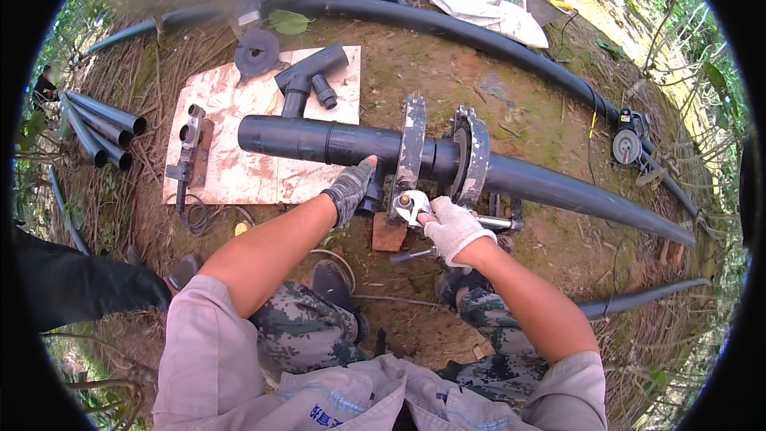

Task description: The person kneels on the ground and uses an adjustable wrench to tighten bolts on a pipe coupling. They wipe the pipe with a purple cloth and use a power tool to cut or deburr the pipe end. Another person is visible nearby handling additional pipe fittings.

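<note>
Crouching over the job, the person braces a thick black pipe (319,140) with the left hand (349,189), gloved in dark grey, the thumb pressed up against the pipe's underside and the fingers curled round something dark just below it. The right hand (452,227), in a white glove, is clenched on an adjustable wrench (409,206) whose head sits at the foot of the left clamp ring (411,150) of a pipe clamp frame. A second clamp ring (472,153) stands just beside it, both closed round the pipe, which runs on to the right as a long length lying on bare earth (447,72).

The pipe looks heavy, stiff and smooth-skinned, likely slippery under a glove, so it is best steadied from below close to the rings, where the frame bears the weight. The wrench is small, hard metal and easily held at the handle end for leverage.

A worn board (239,168) under the pipe's free end carries a black tee fitting (307,76) and a small hand tool (190,148). Short pipe offcuts (100,124) lie to the left, well apart
</note>
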A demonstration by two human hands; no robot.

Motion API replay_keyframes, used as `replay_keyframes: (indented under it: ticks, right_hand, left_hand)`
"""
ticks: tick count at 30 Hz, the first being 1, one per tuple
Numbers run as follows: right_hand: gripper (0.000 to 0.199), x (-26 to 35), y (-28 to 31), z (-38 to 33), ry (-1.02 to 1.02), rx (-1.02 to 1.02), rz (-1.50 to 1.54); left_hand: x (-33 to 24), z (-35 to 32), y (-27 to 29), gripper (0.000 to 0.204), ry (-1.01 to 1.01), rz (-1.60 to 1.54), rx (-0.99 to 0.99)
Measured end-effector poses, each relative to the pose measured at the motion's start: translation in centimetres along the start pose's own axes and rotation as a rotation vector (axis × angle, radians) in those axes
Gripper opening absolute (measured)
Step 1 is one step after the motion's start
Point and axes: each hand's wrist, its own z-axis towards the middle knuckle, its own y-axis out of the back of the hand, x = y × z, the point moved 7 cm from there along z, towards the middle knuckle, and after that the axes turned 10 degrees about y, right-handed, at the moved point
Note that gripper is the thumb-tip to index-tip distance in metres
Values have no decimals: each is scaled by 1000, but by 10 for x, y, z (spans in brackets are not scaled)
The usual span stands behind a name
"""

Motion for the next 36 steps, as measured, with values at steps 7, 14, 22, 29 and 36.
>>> replay_keyframes:
  ticks: [7,14,22,29,36]
  right_hand:
    - [37,-1,-1,-11,97,131,-18]
    - [38,-10,3,-19,64,198,-50]
    - [24,-13,-19,-42,-163,311,655]
    - [22,75,-146,-41,-291,-539,1624]
    - [29,42,-118,-73,-249,-243,1514]
  left_hand:
    - [-1,-1,0,42,44,-51,24]
    - [-2,-7,-7,39,43,-39,5]
    - [-2,-13,-1,41,20,13,-32]
    - [1,-14,-9,42,35,-68,25]
    - [-6,-20,-4,43,52,18,33]
